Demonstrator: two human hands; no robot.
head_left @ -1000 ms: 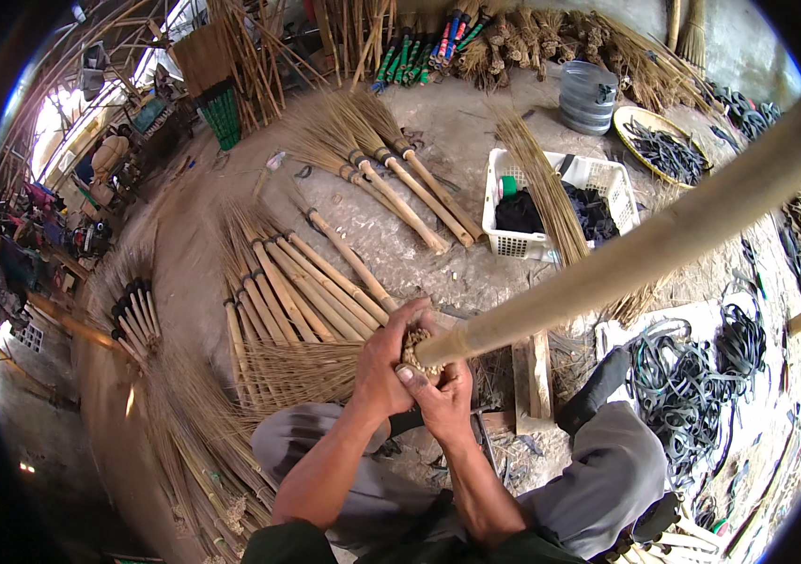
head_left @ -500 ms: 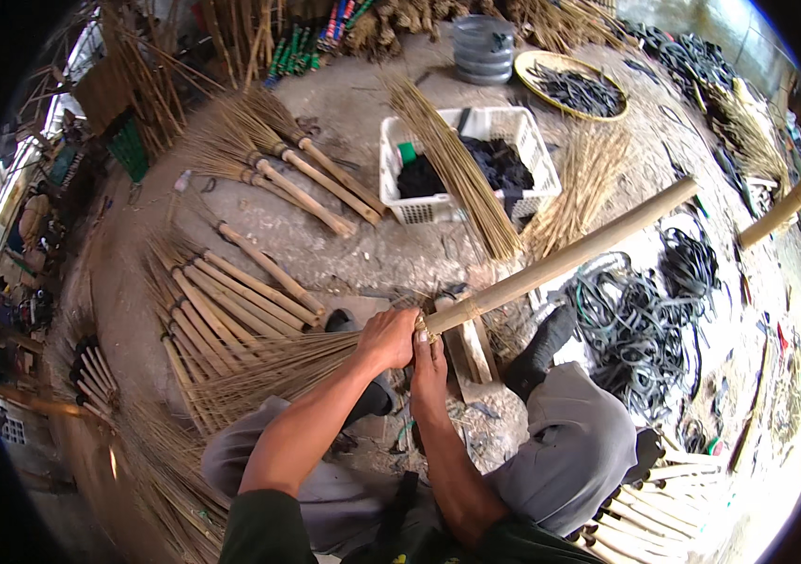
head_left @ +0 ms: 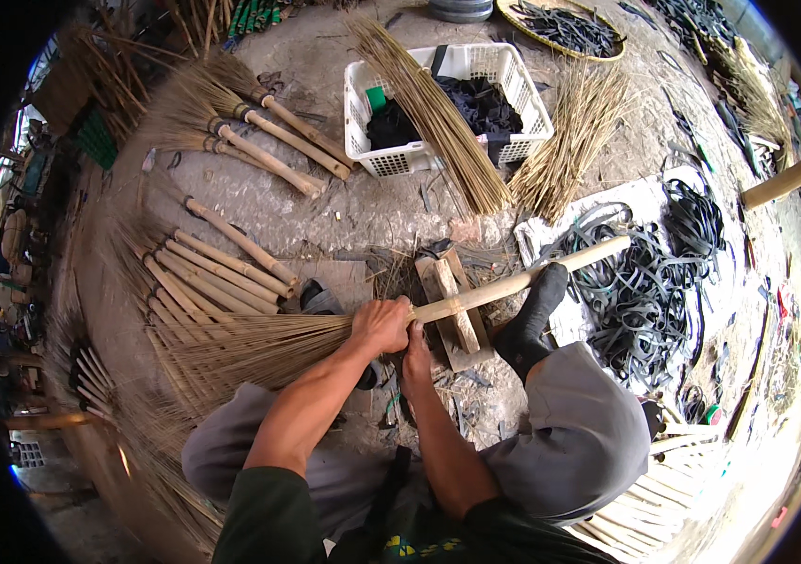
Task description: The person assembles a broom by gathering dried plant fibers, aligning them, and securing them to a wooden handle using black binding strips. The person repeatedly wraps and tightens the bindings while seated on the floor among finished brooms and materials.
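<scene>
A broom of thin brown sticks [head_left: 269,348] on a bamboo handle [head_left: 513,282] lies across in front of me, sticks to the left and handle to the right. My left hand [head_left: 381,325] is wrapped round the sticks where they meet the handle. Just below that joint, my right hand [head_left: 416,365] is closed with its thumb up against it. A dark strip shows beside the right hand; whether its fingers grip that strip or the broom is hidden. Under the handle sits a wooden block [head_left: 457,315]. The handle passes over my dark-socked right foot [head_left: 534,320].
Several brooms [head_left: 222,268] lie at left, more [head_left: 273,155] beyond. A white crate [head_left: 391,164] holds black material, a stick bundle [head_left: 433,117] across it. Another stick bundle [head_left: 574,141] lies beside. Black rubber strips [head_left: 640,301] are heaped at right; a round tray [head_left: 565,28] holds more.
The handle's far end has swung down and toward me, so the broom lies flatter. My right hand has slipped down slightly from the joint. The view has tilted nearer.
</scene>
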